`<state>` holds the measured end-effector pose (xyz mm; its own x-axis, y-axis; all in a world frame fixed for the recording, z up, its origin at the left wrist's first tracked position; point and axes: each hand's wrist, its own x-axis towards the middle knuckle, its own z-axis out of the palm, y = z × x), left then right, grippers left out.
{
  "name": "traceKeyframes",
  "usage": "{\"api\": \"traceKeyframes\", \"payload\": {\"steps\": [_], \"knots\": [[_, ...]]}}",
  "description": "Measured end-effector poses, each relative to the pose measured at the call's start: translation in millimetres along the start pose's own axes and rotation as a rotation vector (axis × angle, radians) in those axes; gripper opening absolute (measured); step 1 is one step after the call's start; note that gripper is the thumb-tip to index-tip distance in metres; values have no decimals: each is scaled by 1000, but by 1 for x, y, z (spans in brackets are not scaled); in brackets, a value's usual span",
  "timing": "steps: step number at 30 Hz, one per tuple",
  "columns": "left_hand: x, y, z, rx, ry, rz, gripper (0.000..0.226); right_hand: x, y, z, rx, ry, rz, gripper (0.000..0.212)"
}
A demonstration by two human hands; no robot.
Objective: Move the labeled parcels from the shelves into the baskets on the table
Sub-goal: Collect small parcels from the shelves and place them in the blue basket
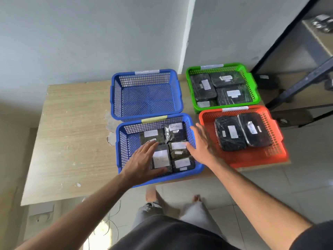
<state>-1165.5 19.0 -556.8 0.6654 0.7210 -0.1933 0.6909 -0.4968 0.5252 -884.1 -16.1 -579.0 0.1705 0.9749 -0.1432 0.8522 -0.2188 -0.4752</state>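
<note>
Left hand [144,160]: open, fingers spread and nearly flat, palm down over the near blue basket [124,141]; thumb and palm edge against the front-left parcel [162,158] with the large white label. Contact likely, grip not evident; nothing clasped.

Right hand [201,145]: open, fingers extended and splayed, palm down above the right rim of the same basket, fingertips reaching toward the labeled parcels in its right column. Nothing held; touching the rim or just above it cannot be told.

Near blue basket: five labeled dark parcels packed side by side, a yellow tape strip on the far rim.

Far blue basket [146,95]: just behind the near one, rims touching, no parcels inside.

Green basket [252,82]: far right of the table [72,132], several labeled parcels inside.

Orange basket [252,159]: near right, two labeled parcels [243,131] lying side by side.

Shelf unit [297,69]: at right, dark frame; one dark labeled parcel [264,79] on a lower board, more wrapped items blurred on an upper board.
</note>
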Motion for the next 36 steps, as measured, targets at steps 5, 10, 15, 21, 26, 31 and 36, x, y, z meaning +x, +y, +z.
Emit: {"api": "traceKeyframes", "payload": {"steps": [5,10,15,21,26,31,36], "knots": [[62,94,23,31,109,148,96,-39,54,-51,-8,177,-23,65],[135,211,71,71,67,302,91,-95,166,-127,-73,314,-11,63],[196,353,120,15,59,358,90,-152,281,-205,-135,347,171,69],[253,484,162,3,91,415,87,-191,391,-291,-143,364,224,68],[319,544,198,-25,70,411,84,-187,476,-340,-97,360,258,69],[397,596,244,-86,11,354,81,-157,568,-382,-81,340,291,70],[486,657,280,-102,-30,249,76,-123,669,-430,-73,313,335,67]]}}
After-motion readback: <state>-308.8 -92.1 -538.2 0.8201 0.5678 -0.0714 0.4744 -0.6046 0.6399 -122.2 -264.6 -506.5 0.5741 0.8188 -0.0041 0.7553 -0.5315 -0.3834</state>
